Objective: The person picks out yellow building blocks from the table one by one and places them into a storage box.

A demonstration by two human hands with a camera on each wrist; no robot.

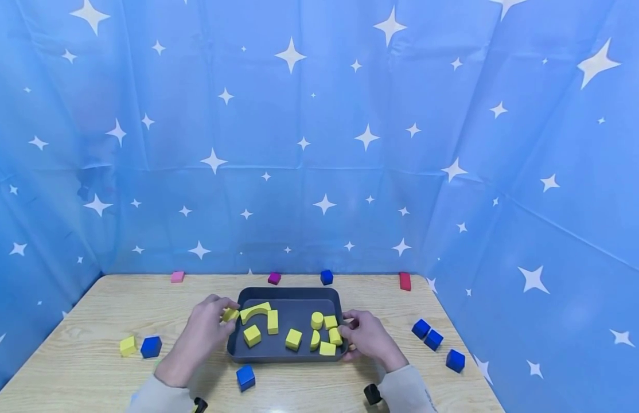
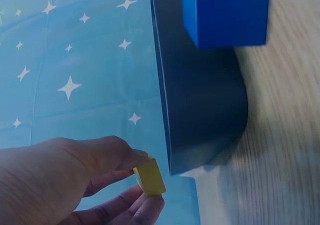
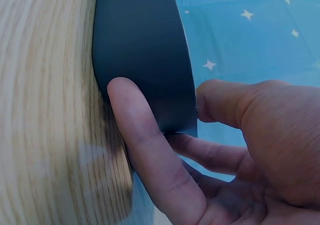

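A dark tray (image 1: 285, 359) stands mid-table with several yellow blocks in it, among them an arch (image 1: 255, 310), a cylinder (image 1: 316, 320) and some cubes. At the tray's left end my left hand (image 1: 208, 324) pinches a yellow block (image 2: 151, 177) between thumb and fingers, close outside the rim in the left wrist view. My right hand (image 1: 368, 335) grips the tray's right end, thumb at the rim and fingers against the outer wall (image 3: 145, 50). A blue cube (image 1: 245, 378) lies in front of the tray.
Left of my left hand lie a yellow cube (image 1: 127, 346) and a blue cube (image 1: 151, 347). Several blue cubes (image 1: 433, 339) sit at the right. Pink (image 1: 177, 277), magenta (image 1: 274, 279), blue (image 1: 327, 277) and red (image 1: 405, 281) blocks line the back edge, before a starry curtain (image 1: 268, 143).
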